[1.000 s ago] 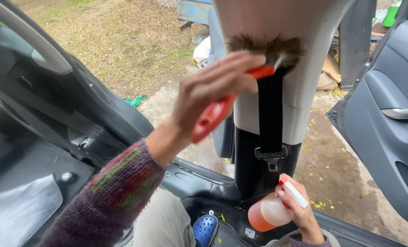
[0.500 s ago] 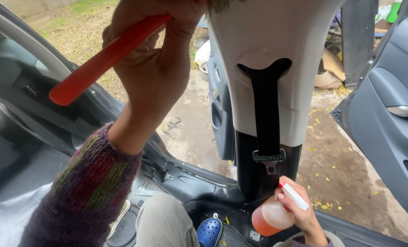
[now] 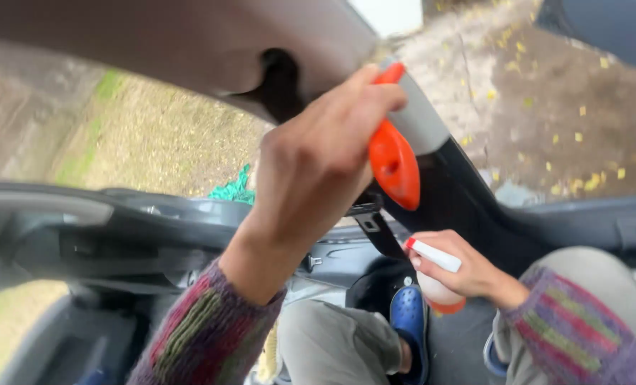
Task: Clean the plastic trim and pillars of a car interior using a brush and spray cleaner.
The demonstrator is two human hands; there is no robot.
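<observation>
orange brush (image 3: 393, 167) in raised left hand (image 3: 318, 164)

orange brush handle (image 3: 394, 165); blue clog (image 3: 408, 329); striped sleeve (image 3: 207, 335)

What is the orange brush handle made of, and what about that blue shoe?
The brush handle, held in the left hand, looks like hard plastic: smooth, evenly orange, with a slight sheen. The blue shoe seems to be soft moulded foam or rubber: matte, rounded, one piece, with small holes on top.
</observation>
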